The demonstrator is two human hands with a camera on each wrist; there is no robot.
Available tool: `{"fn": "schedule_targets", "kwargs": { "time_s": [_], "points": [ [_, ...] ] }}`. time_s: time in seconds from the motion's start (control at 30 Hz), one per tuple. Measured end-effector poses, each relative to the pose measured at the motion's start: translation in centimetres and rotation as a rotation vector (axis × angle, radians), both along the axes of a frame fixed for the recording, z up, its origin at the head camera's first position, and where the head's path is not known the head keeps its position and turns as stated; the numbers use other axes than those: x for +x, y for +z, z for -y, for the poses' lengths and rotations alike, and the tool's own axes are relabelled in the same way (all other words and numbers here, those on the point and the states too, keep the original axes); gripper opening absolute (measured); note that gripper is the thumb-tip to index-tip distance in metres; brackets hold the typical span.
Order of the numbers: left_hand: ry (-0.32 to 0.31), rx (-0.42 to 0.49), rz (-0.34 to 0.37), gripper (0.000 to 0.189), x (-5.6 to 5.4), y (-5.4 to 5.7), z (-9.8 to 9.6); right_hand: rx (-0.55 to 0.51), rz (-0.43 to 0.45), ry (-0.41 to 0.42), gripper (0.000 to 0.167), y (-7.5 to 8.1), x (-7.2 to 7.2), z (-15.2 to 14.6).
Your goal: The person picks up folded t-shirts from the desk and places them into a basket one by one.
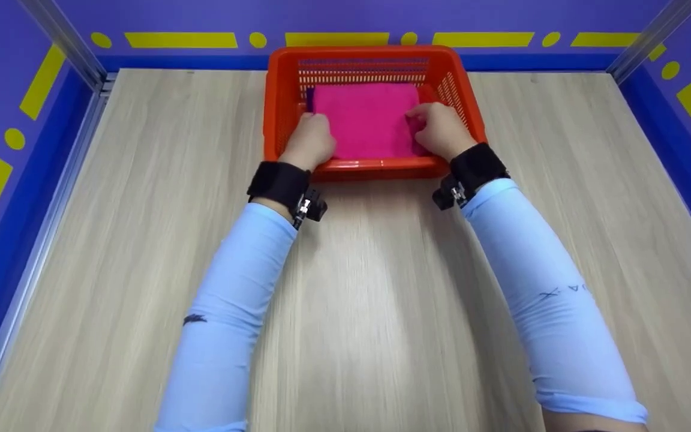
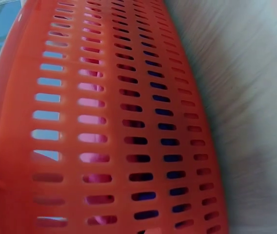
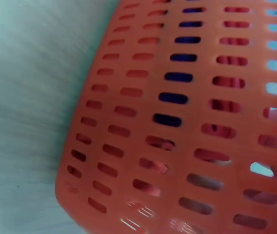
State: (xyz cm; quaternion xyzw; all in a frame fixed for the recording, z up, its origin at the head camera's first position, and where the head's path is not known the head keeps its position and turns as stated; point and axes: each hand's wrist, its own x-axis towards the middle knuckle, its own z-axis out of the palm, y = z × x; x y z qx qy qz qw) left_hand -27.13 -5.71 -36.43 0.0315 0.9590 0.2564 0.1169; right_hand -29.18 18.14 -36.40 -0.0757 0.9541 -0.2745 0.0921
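A folded bright pink cloth (image 1: 369, 120) lies in the red-orange plastic basket (image 1: 381, 163). At its left edge is my left hand (image 1: 311, 139), fingers curled down and gripping the cloth's side; the fingertips are hidden. My right hand (image 1: 441, 129) pinches the opposite edge between thumb and fingers. Under the pink cloth a dark blue cloth (image 1: 309, 99) peeks out at the left. In both wrist views the slotted basket wall (image 2: 114, 117) (image 3: 177, 141) hides the hands, with pink and dark blue showing through its slots.
The basket stands at the far edge of a wood-grain table (image 1: 369, 300), close to the blue back wall (image 1: 201, 18) with yellow marks. Similar blue panels rise along the left and right sides. Both wrists pass over the basket's front rim.
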Motion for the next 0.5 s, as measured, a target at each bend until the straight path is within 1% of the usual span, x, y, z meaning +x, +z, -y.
{"fn": "schedule_targets", "kwargs": {
  "time_s": [0.07, 0.13, 0.23, 0.3, 0.37, 0.43, 0.5],
  "points": [
    [0.017, 0.021, -0.034, 0.04, 0.1, -0.1, 0.2, -0.016, -0.041, -0.008, 0.042, 0.1, 0.1, -0.1],
    [0.031, 0.051, -0.081, 0.043, 0.5, -0.1, 0.4, -0.035, -0.062, -0.024, 0.037, 0.2, 0.2, -0.3],
    [0.031, 0.105, -0.165, 0.047, 1.6, 0.1, 0.9, -0.088, -0.086, -0.048, 0.033, 0.5, 1.0, -0.7],
    [0.021, 0.134, -0.213, 0.045, 2.7, 0.6, 1.2, -0.133, -0.104, -0.062, 0.032, 1.0, 1.9, -1.1],
    [0.006, 0.154, -0.265, 0.044, 3.9, 1.4, 1.5, -0.182, -0.144, -0.066, 0.029, 1.5, 3.0, -1.5],
    [-0.008, 0.159, -0.32, 0.043, 5.4, 2.3, 2.0, -0.224, -0.201, -0.053, 0.026, 2.1, 4.4, -1.9],
    [-0.024, 0.157, -0.379, 0.042, 7.1, 3.0, 2.5, -0.251, -0.28, -0.021, 0.022, 2.5, 6.1, -2.3]
  ]
}}
